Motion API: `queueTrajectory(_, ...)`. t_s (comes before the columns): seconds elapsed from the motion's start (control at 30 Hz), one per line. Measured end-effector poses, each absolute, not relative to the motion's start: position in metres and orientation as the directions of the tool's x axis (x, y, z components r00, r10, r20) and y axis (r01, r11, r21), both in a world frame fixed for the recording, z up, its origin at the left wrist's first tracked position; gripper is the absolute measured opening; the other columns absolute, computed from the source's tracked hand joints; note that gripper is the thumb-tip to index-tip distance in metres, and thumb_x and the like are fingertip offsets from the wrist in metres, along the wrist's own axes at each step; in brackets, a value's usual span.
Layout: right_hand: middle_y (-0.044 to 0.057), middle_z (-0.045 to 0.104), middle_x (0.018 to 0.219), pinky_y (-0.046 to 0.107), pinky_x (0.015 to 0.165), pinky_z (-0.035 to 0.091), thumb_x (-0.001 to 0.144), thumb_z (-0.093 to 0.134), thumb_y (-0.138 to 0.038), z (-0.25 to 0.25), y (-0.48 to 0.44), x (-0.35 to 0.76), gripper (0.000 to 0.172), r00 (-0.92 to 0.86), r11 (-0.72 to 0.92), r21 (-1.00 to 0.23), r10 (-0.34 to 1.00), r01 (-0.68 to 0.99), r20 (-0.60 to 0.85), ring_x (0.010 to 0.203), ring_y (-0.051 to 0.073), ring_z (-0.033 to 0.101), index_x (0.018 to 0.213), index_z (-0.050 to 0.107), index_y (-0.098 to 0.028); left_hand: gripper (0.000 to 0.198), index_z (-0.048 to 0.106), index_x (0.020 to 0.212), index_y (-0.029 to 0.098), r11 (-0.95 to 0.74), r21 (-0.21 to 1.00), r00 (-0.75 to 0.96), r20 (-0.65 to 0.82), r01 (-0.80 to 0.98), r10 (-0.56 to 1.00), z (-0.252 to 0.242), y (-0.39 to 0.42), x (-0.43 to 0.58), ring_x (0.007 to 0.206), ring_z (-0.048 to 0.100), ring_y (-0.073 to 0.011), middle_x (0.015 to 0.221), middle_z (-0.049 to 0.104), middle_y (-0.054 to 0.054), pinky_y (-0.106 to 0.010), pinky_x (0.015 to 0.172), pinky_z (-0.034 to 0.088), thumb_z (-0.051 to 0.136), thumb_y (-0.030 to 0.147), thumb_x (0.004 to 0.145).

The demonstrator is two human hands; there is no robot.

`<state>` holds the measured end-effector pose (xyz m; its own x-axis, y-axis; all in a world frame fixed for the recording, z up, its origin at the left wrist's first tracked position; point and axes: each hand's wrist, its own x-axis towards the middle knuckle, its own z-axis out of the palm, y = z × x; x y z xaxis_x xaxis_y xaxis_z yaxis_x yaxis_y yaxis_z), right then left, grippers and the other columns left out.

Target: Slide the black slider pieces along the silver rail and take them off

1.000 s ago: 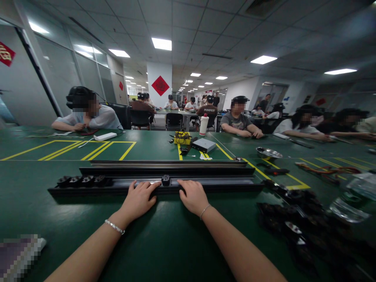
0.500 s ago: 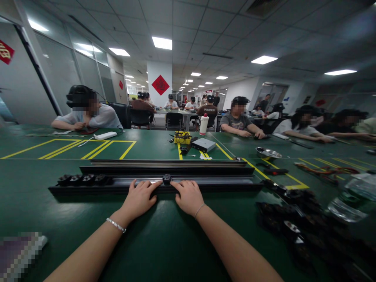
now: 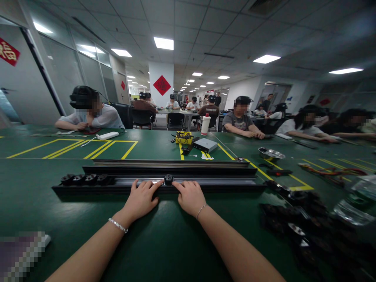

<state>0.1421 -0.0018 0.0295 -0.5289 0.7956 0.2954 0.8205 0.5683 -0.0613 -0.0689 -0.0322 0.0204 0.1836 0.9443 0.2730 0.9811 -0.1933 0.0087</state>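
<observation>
A long black rail (image 3: 223, 183) lies across the green table (image 3: 164, 243) in front of me, with a second rail (image 3: 176, 169) just behind it. My left hand (image 3: 141, 199) rests on the near rail's front edge, fingers stretched flat. My right hand (image 3: 190, 196) lies beside it, fingers spread on the rail. Between their fingertips sits a small black socket module (image 3: 168, 179) in the rail's channel. Several more black modules (image 3: 85, 179) sit in a row at the rail's left end.
A heap of black parts (image 3: 296, 227) and clear plastic bags (image 3: 358, 196) lie at the right. A metal bowl (image 3: 269, 153), a grey box (image 3: 205, 145) and a yellow item (image 3: 183, 137) stand further back. Other people sit round the far side. A pixelated object (image 3: 22, 254) lies at near left.
My right hand has slid a little left along the rail, closer to the single module. The left hand has stayed in place.
</observation>
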Motion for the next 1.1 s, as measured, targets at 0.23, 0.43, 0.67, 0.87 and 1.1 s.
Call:
queueTrajectory(0.23, 0.006, 0.061, 0.104, 0.036, 0.085, 0.029, 0.084, 0.042, -0.024, 0.0332, -0.0017, 0.1417, 0.046, -0.526, 0.557, -0.044, 0.805, 0.829, 0.276, 0.096, 0.021, 0.050, 0.128, 0.047, -0.033, 0.062, 0.032, 0.138, 0.033, -0.204, -0.008, 0.197, 0.292, 0.979, 0.936, 0.0197, -0.0323, -0.0696, 0.105, 0.050, -0.0247, 0.108, 0.058, -0.006, -0.054, 0.103, 0.014, 0.046, 0.032, 0.078)
queueTrajectory(0.43, 0.006, 0.061, 0.104, 0.035, 0.085, 0.029, 0.084, 0.042, -0.022, 0.0343, -0.0013, 0.1420, 0.045, -0.533, 0.563, -0.040, 0.802, 0.826, 0.270, 0.095, 0.020, 0.051, 0.128, 0.048, -0.033, 0.062, 0.032, 0.138, 0.034, -0.205, -0.005, 0.198, 0.293, 0.979, 0.936, 0.0208, -0.0326, -0.0693, 0.106, 0.050, -0.0247, 0.108, 0.058, -0.006, -0.054, 0.103, 0.015, 0.046, 0.032, 0.078)
queueTrajectory(0.67, 0.007, 0.062, 0.098, 0.032, 0.081, 0.031, 0.083, 0.040, -0.020, 0.0345, 0.0011, 0.1460, 0.045, -0.526, 0.551, -0.029, 0.809, 0.834, 0.262, 0.090, 0.019, 0.052, 0.127, 0.049, -0.029, 0.063, 0.030, 0.139, 0.034, -0.206, -0.006, 0.199, 0.284, 0.979, 0.938, 0.0219, -0.0330, -0.0684, 0.106, 0.050, -0.0248, 0.108, 0.058, -0.005, -0.054, 0.103, 0.015, 0.045, 0.031, 0.078)
queueTrajectory(0.87, 0.008, 0.062, 0.097, 0.031, 0.082, 0.032, 0.084, 0.040, -0.019, 0.0309, 0.0045, 0.1483, 0.044, -0.532, 0.560, -0.026, 0.799, 0.828, 0.279, 0.091, 0.019, 0.052, 0.125, 0.051, -0.026, 0.062, 0.031, 0.138, 0.034, -0.209, -0.006, 0.201, 0.297, 0.978, 0.934, 0.0211, -0.0329, -0.0697, 0.106, 0.050, -0.0245, 0.107, 0.058, -0.005, -0.054, 0.103, 0.015, 0.045, 0.032, 0.078)
queueTrajectory(1.1, 0.008, 0.062, 0.097, 0.031, 0.085, 0.032, 0.084, 0.039, -0.018, 0.0279, 0.0071, 0.1499, 0.042, -0.543, 0.577, -0.038, 0.786, 0.816, 0.296, 0.092, 0.019, 0.052, 0.123, 0.053, -0.024, 0.061, 0.031, 0.138, 0.036, -0.209, -0.001, 0.200, 0.290, 0.978, 0.936, 0.0204, -0.0323, -0.0701, 0.106, 0.050, -0.0242, 0.107, 0.058, -0.005, -0.054, 0.103, 0.014, 0.045, 0.032, 0.078)
